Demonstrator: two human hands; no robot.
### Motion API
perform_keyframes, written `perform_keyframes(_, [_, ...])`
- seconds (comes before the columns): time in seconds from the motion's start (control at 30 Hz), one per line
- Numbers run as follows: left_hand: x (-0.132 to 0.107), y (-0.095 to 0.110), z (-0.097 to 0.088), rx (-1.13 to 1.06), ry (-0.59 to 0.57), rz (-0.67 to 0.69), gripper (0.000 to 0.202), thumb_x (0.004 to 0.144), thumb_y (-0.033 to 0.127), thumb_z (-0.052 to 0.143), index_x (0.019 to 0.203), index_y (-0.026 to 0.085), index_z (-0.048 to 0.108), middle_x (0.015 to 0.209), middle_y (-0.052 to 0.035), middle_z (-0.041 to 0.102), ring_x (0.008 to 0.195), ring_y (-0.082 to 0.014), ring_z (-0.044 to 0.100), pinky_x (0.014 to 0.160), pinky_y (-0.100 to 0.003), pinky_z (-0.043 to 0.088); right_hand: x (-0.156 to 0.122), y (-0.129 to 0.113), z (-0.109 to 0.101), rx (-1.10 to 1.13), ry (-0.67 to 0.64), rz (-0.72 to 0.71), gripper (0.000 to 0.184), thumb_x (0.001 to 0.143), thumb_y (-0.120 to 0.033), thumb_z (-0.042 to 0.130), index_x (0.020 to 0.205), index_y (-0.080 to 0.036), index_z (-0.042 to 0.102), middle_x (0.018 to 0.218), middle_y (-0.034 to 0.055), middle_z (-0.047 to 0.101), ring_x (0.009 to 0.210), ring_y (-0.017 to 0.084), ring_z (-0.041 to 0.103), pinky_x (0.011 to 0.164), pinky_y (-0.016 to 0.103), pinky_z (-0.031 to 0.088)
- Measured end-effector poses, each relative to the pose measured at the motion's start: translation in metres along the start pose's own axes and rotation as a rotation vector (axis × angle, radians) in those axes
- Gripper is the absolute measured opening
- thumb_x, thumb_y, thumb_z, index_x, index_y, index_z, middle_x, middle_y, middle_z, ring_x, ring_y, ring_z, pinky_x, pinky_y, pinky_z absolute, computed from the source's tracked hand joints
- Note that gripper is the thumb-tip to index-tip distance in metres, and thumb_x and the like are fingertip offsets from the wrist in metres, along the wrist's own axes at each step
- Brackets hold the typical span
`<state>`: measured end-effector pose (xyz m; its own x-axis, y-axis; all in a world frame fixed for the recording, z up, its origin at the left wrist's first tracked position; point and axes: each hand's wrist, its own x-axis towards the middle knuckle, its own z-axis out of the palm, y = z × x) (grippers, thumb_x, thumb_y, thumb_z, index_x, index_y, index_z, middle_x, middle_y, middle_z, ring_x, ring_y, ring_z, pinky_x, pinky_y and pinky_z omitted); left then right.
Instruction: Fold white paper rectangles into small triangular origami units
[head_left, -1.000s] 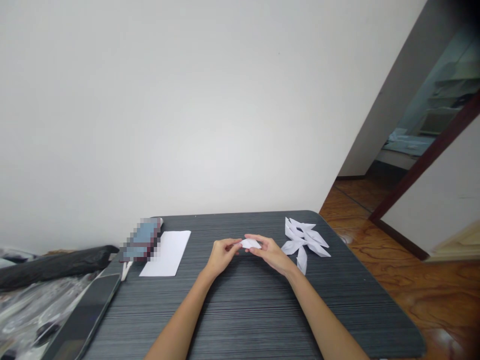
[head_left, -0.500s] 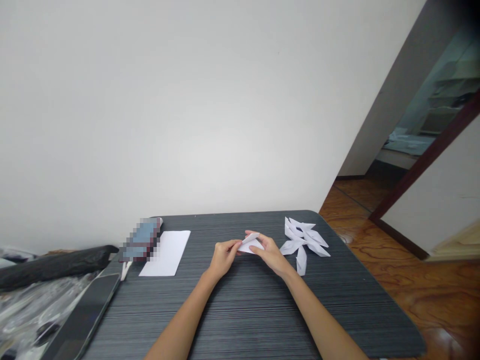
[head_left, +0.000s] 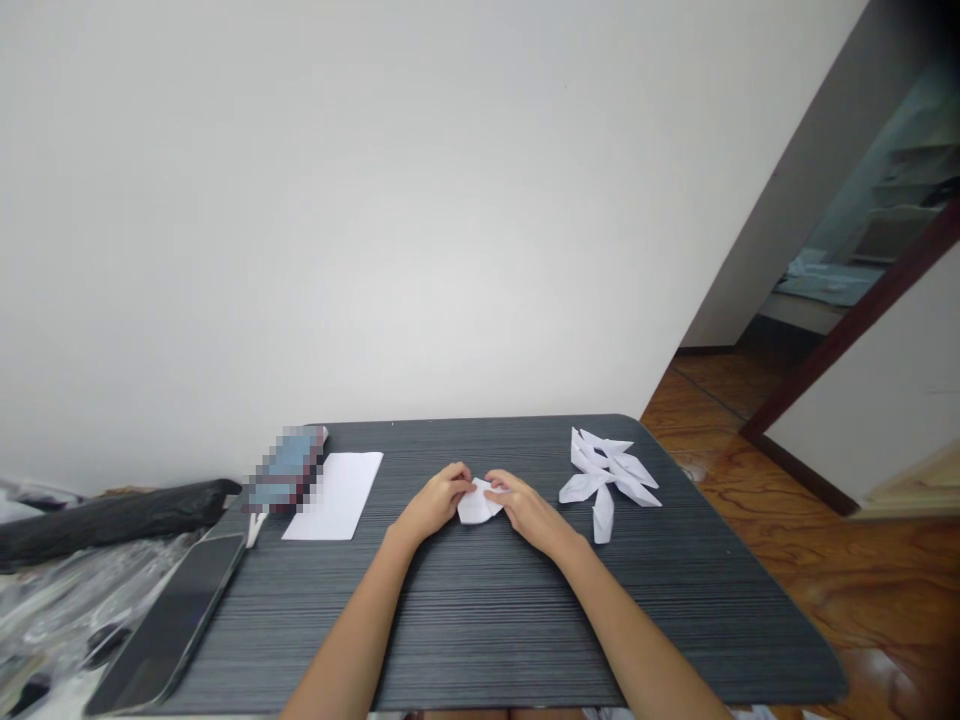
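Note:
Between my two hands is a small folded piece of white paper (head_left: pixel 475 507), just over the middle of the dark table. My left hand (head_left: pixel 442 497) pinches its left side, fingers curled in. On the other side my right hand (head_left: pixel 520 507) grips the paper's right part with thumb and fingers. The fingertips of both hands cover the upper edge of the paper. To the right, apart from my hand, lie several folded white paper pieces (head_left: pixel 632 482) in a loose cluster.
White paper sheets (head_left: pixel 335 505) lie on the left of the table (head_left: pixel 480 620), beside a blurred-out object (head_left: pixel 289 470). A dark phone-like device (head_left: pixel 176 620) rests at the left edge. A black roll (head_left: pixel 112 525) and clear plastic (head_left: pixel 90 600) are beyond it. A white wall (head_left: pixel 450 220) stands behind.
The folded paper has turned and come slightly left and lower, its wider part now facing me. My left hand has shifted left, and both hands have changed their hold. The view has tilted slightly.

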<state>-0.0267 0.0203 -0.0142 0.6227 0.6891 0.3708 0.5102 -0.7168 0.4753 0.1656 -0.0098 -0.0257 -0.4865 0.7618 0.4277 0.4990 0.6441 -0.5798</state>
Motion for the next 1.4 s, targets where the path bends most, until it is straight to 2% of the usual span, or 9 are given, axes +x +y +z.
perform_keyframes(0.07, [-0.002, 0.0, 0.0, 0.057, -0.095, 0.016, 0.029, 0.08, 0.009, 0.035, 0.086, 0.015, 0.063, 0.088, -0.0063, 0.052, 0.083, -0.0138, 0.049, 0.076, -0.027, 0.042, -0.001, -0.002, 0.0, -0.058, -0.07, -0.01, 0.034, 0.079, -0.005, 0.035, 0.101, -0.018, 0.058, 0.107, 0.009, 0.051, 0.1, 0.018, 0.046, 0.089, 0.036, 0.037])
perform_keyframes(0.17, [-0.004, 0.007, -0.003, 0.073, -0.148, 0.047, 0.03, 0.082, 0.012, 0.034, 0.097, 0.017, 0.059, 0.095, -0.0066, 0.05, 0.091, -0.0149, 0.047, 0.083, -0.029, 0.039, -0.002, -0.008, -0.004, -0.093, -0.122, -0.023, 0.038, 0.073, -0.002, 0.039, 0.105, -0.017, 0.054, 0.109, 0.0092, 0.05, 0.104, 0.018, 0.043, 0.091, 0.034, 0.034])
perform_keyframes(0.23, [-0.005, 0.013, -0.004, 0.052, -0.188, 0.078, 0.03, 0.081, 0.019, 0.041, 0.109, 0.017, 0.052, 0.102, -0.0076, 0.047, 0.097, -0.0163, 0.045, 0.087, -0.03, 0.037, -0.002, -0.01, -0.008, -0.085, -0.138, -0.022, 0.039, 0.071, -0.005, 0.044, 0.107, -0.017, 0.053, 0.112, 0.0088, 0.048, 0.106, 0.019, 0.041, 0.093, 0.033, 0.033])
perform_keyframes(0.33, [-0.005, 0.018, -0.005, 0.053, -0.222, 0.097, 0.044, 0.076, 0.031, 0.051, 0.117, 0.017, 0.045, 0.108, -0.009, 0.045, 0.101, -0.0189, 0.043, 0.09, -0.032, 0.036, -0.003, -0.009, -0.01, -0.052, -0.16, -0.005, 0.038, 0.073, -0.013, 0.05, 0.111, -0.017, 0.051, 0.114, 0.0087, 0.047, 0.108, 0.019, 0.04, 0.094, 0.033, 0.032])
perform_keyframes(0.5, [-0.005, 0.023, -0.005, 0.159, -0.199, 0.099, 0.027, 0.081, 0.025, 0.041, 0.103, 0.016, 0.055, 0.101, -0.0102, 0.05, 0.095, -0.0193, 0.046, 0.085, -0.033, 0.038, -0.003, -0.001, -0.01, -0.011, -0.156, 0.022, 0.036, 0.075, -0.02, 0.052, 0.111, -0.02, 0.051, 0.113, 0.0081, 0.049, 0.108, 0.02, 0.041, 0.093, 0.036, 0.033])
perform_keyframes(0.67, [-0.004, 0.032, -0.004, 0.243, -0.185, 0.138, 0.031, 0.079, 0.033, 0.044, 0.103, 0.014, 0.052, 0.101, -0.0118, 0.05, 0.095, -0.0218, 0.046, 0.084, -0.037, 0.037, -0.002, -0.003, -0.014, 0.0, -0.173, -0.014, 0.031, 0.076, -0.019, 0.051, 0.107, -0.021, 0.054, 0.11, 0.0069, 0.051, 0.105, 0.019, 0.043, 0.091, 0.034, 0.035])
perform_keyframes(0.97, [-0.004, 0.03, 0.001, 0.201, -0.157, 0.156, 0.027, 0.083, 0.029, 0.037, 0.096, 0.014, 0.055, 0.097, -0.0108, 0.054, 0.093, -0.0195, 0.05, 0.082, -0.033, 0.04, -0.003, -0.005, -0.019, -0.004, -0.189, -0.018, 0.034, 0.074, -0.022, 0.054, 0.108, -0.02, 0.053, 0.11, 0.0073, 0.05, 0.105, 0.019, 0.042, 0.09, 0.034, 0.035])
perform_keyframes(1.2, [-0.001, 0.026, 0.006, 0.218, -0.12, 0.167, 0.031, 0.086, 0.025, 0.029, 0.089, 0.013, 0.057, 0.089, -0.0103, 0.057, 0.088, -0.0175, 0.053, 0.081, -0.033, 0.042, -0.001, -0.004, -0.011, -0.03, -0.095, -0.036, 0.021, 0.08, -0.016, 0.043, 0.092, -0.019, 0.061, 0.099, 0.0076, 0.056, 0.096, 0.018, 0.047, 0.084, 0.035, 0.038])
perform_keyframes(1.4, [-0.005, 0.026, -0.001, 0.161, -0.139, 0.164, 0.028, 0.084, 0.026, 0.035, 0.098, 0.014, 0.056, 0.1, -0.0107, 0.055, 0.093, -0.0185, 0.051, 0.083, -0.032, 0.04, 0.001, 0.005, -0.006, 0.035, -0.021, 0.029, 0.019, 0.082, -0.016, 0.041, 0.084, -0.018, 0.06, 0.088, 0.006, 0.058, 0.088, 0.017, 0.05, 0.08, 0.032, 0.039])
